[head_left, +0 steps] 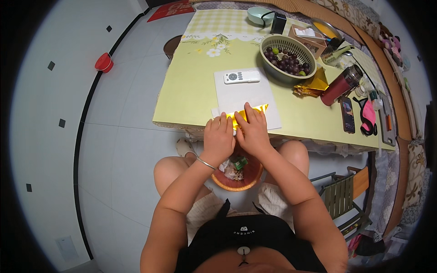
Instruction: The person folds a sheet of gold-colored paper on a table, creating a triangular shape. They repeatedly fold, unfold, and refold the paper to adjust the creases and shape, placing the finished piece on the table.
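Observation:
A strip of shiny gold foil paper (264, 109) lies on white paper (271, 119) at the table's near edge. My left hand (218, 139) rests on the foil's left end, fingers stretched forward and lying flat. From the right, my right hand (255, 132) presses on the same foil with its fingers spread. The two hands nearly meet, and they cover much of the strip. A small white edge shows beneath my fingers; I cannot tell what it belongs to. Beyond the hands, a white remote control (241, 77) lies on the paper.
A colander of grapes (268, 68) stands at the back right, beside crumpled gold foil (314, 84). Farther right are a dark red thermos (339, 86), a phone (348, 114) and a pink-black eye mask (368, 116). Below the table edge, a waste bin (243, 185) stands between my knees.

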The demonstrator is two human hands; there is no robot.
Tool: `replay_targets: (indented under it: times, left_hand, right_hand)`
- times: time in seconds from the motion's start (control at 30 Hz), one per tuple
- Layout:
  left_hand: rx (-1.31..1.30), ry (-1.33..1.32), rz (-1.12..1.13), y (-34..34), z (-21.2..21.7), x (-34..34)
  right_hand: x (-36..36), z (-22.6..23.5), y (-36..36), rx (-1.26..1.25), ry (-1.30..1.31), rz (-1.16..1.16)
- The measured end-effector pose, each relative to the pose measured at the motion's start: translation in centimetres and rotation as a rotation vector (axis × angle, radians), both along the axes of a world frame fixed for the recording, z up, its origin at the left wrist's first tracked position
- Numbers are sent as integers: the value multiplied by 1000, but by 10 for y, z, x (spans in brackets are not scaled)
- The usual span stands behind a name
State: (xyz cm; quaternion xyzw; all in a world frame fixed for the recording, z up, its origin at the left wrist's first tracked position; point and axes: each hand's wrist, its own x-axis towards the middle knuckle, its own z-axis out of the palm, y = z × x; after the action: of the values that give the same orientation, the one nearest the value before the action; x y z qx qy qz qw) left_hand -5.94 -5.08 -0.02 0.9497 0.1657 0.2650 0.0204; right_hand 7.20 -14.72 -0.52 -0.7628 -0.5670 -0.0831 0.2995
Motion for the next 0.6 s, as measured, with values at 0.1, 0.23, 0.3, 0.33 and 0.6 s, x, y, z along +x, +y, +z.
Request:
replay_targets:
  times: [0.1,0.23,0.3,0.33,0.6]
  left_hand:
    - [-24,-2,15,2,-1,4]
    - [-53,38,10,13,-4,18]
    - [-64,-1,9,16,-10,25]
    - [-68,-21,10,18,-14,27]
    - [-29,-59,140,16,-18,36]
  right_hand:
    - [5,-1,1,-7,18,-4]
    - [13,-2,6,-4,13,-57]
    - [14,-5,8,-22,-6,-83]
    - [14,-7,10,-29,-18,-89]
    - [16,-8,7,-53,-27,-72]
